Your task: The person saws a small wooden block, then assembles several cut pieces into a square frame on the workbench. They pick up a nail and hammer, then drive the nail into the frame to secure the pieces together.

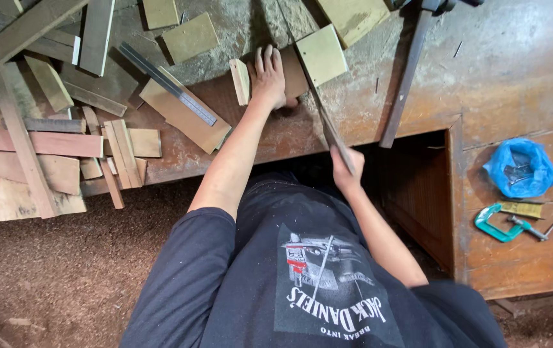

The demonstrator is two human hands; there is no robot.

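My left hand (268, 77) lies flat, fingers together, pressing a brown wooden piece (294, 76) onto the worn workbench (482, 71). A small pale wood block (241, 81) stands just left of that hand. My right hand (346, 169) is lower, at the bench's front edge, closed around the handle of a thin-bladed hand saw (325, 122). The saw blade slants up and left past the brown piece, beneath a yellowish square board (321, 55).
A metal ruler (168, 85) rests on a tan board left of my hand. Scrap wood strips (44, 142) are piled at the far left. A long dark bar (408, 77) lies right of the saw. A blue plastic bag (520, 167) and a green clamp (496, 223) sit on the right. Sawdust covers the floor (64, 270).
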